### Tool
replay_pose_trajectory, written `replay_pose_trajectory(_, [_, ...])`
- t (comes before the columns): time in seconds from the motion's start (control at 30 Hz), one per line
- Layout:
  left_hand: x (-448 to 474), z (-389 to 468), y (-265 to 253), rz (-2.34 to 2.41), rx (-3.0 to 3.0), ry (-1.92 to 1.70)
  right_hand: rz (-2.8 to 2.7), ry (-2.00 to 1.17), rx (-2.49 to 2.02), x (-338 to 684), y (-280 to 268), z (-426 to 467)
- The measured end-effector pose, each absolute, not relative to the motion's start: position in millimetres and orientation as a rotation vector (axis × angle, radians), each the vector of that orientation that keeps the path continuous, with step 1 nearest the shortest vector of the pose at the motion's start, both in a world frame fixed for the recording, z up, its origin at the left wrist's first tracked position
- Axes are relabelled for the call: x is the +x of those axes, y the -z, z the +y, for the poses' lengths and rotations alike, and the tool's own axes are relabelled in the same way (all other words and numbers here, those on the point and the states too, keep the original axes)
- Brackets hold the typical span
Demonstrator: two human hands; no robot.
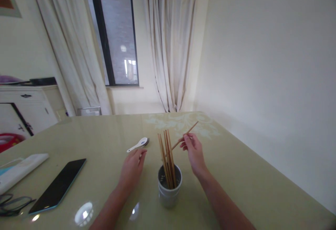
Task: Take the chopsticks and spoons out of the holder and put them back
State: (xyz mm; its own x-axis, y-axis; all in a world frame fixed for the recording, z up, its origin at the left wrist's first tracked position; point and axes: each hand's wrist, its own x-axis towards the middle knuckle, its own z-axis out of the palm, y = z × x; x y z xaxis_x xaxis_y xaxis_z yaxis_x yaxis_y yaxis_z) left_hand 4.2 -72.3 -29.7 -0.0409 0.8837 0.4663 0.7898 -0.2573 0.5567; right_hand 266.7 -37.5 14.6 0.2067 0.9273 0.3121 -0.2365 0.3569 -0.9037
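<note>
My right hand [193, 150] pinches a wooden chopstick [193, 127], tilted with its upper end to the right and its lower end behind the bundle in the cup. Several more chopsticks [166, 153] stand upright in a grey cup [169, 198] between my hands. My left hand [133, 164] hovers left of the cup with its fingers loosely bent and thumb apart, holding nothing that I can see. Just beyond its fingers lies a white spoon [141, 142] with a blue mark. Something dark peeks out at the spoon's right edge, too hidden to name.
On the left of the glossy green table [105, 132] lie a dark tablet [59, 184], a white box-like object [25, 169] and dark cables or glasses [15, 203]. A white wall [275, 83] borders the right side. Curtains [173, 48] and a window stand behind.
</note>
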Motion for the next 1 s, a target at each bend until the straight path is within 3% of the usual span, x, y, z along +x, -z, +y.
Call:
replay_pose_trajectory(0.13, [-16.4, -67.1, 35.1, 2.297, 2.115, -0.833, -0.82, -0.824, -0.799, 308.8, -37.3, -35.7])
replay_pose_trajectory(0.33, [-16.1, -71.2, 36.5, 2.412, 2.111, -0.489, -1.049, -0.902, -0.695, 287.2, -46.1, -62.6])
replay_pose_trajectory(0.53, [-16.3, -69.6, 35.2, 2.365, 2.068, -0.472, -1.452, -1.01, -0.72, 246.0, -34.8, -85.8])
replay_pose_trajectory(0.67, [-17.2, -68.0, 36.1, 2.313, 2.033, -0.528, -1.633, -0.82, -0.827, 241.2, -27.8, -95.0])
replay_pose_trajectory(0.83, [-13.9, -68.5, 35.7, 2.297, 2.063, -0.472, -1.482, -0.674, -0.895, 245.3, -23.4, -93.7])
replay_pose_trajectory(1.0, [-7.6, -71.9, 32.2, 2.316, 2.118, -0.367, -1.275, -0.739, -0.943, 251.5, -12.2, -72.3])
